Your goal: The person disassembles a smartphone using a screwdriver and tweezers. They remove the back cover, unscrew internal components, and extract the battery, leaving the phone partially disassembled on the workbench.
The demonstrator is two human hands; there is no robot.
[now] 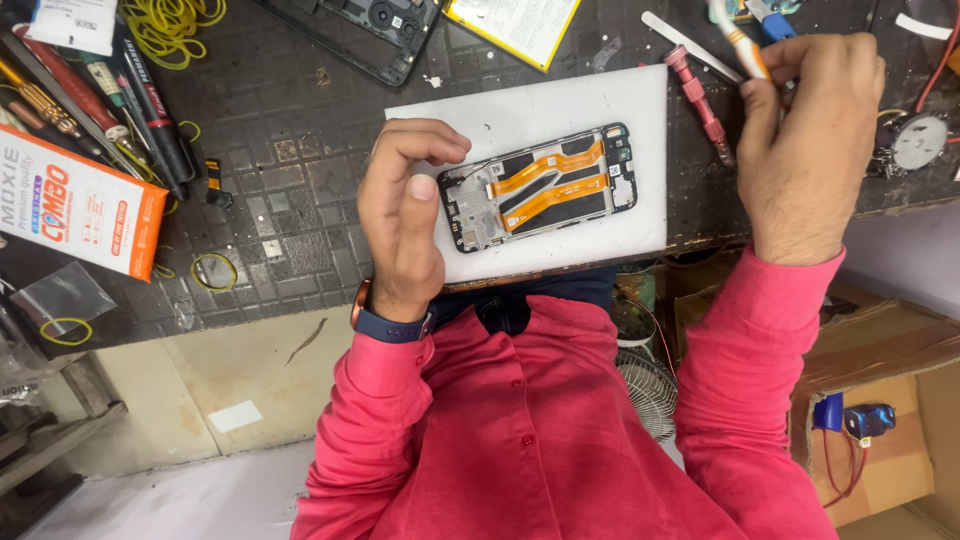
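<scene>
An opened phone frame [540, 187] with orange flex cables lies on a white foam pad [620, 105] at the bench edge. My left hand [403, 215] rests beside the frame's left end, fingers curled, thumb near its corner, holding nothing that I can see. My right hand [805, 140] is raised to the right of the pad, its fingers closed on a thin orange and white tool [742, 45] that points up and left.
A pink screwdriver [700, 103] lies just right of the pad. A phone back cover [365, 30] and a yellow battery [515, 28] sit at the back. Screwdrivers and pens [110, 100], an orange box [75, 205] and yellow rubber bands [215, 270] lie left.
</scene>
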